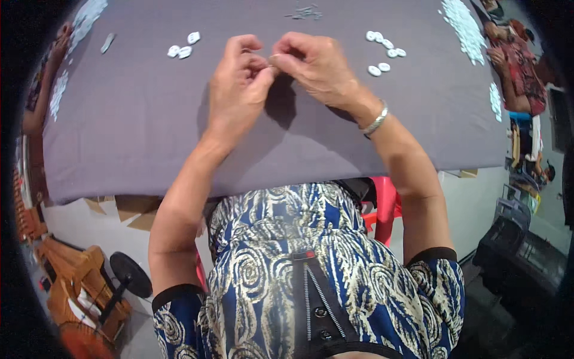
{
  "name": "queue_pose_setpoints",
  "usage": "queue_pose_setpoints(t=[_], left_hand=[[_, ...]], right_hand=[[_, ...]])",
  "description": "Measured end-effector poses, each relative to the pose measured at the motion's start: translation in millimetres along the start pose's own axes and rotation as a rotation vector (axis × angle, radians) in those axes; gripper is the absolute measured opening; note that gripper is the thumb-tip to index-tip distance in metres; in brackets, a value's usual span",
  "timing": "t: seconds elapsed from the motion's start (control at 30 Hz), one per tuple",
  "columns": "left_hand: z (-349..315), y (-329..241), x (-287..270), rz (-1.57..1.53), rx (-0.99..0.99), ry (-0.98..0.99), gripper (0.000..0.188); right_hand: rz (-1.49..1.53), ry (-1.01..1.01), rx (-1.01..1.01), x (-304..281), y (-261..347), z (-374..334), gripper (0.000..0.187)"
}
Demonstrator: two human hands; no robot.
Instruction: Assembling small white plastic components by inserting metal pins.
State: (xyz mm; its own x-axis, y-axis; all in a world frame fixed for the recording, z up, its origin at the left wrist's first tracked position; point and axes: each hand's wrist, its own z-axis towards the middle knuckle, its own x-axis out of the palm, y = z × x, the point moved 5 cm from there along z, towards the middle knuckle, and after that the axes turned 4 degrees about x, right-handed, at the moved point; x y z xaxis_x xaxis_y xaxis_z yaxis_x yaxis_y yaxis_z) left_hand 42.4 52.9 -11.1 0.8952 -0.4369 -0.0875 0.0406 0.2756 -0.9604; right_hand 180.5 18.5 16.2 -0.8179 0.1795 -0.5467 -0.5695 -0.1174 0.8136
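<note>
Over the far middle of the cloth-covered table [143, 137], my two hands come together at the fingertips. My left hand [239, 90] has its thumb and forefinger pinched, the other fingers curled. My right hand [323, 69], with a silver bracelet at the wrist, pinches at the same spot. Whatever sits between the fingertips is too small and hidden to name. Left of my hands lie a few white rounded pieces [185, 52] with dark centres. Several similar white oval pieces [374, 70] are to the right. Beyond my hands is a loose group of small grey sticks [306, 13].
A heap of small white pieces [463, 30] spreads along the right table edge, another heap [86, 24] along the left. A pale narrow strip [107, 43] lies nearby. At the right sits a person in red patterned clothing [529, 78]. A red chair [385, 209] is beneath me.
</note>
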Motion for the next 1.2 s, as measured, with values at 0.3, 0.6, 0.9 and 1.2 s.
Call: queue_pose_setpoints(t=[0.3, 0.6, 0.9, 1.2], left_hand=[[3, -10, 3, 0.114, -0.14, 0.101, 0.039], [3, -4, -1, 0.076, -0.087, 0.065, 0.037], [2, -10, 0, 0.129, -0.129, 0.098, 0.038], [2, -7, 1, 0.151, -0.158, 0.081, 0.035]], right_hand=[[0.048, 0.065, 0.072, -2, -1, -2, 0.018], [0.076, -0.071, 0.105, -44, -10, 8, 0.015], [-0.336, -0.132, 0.037, -130, -23, -21, 0.013], [-0.53, -0.031, 0.022, -130, -49, -54, 0.012]])
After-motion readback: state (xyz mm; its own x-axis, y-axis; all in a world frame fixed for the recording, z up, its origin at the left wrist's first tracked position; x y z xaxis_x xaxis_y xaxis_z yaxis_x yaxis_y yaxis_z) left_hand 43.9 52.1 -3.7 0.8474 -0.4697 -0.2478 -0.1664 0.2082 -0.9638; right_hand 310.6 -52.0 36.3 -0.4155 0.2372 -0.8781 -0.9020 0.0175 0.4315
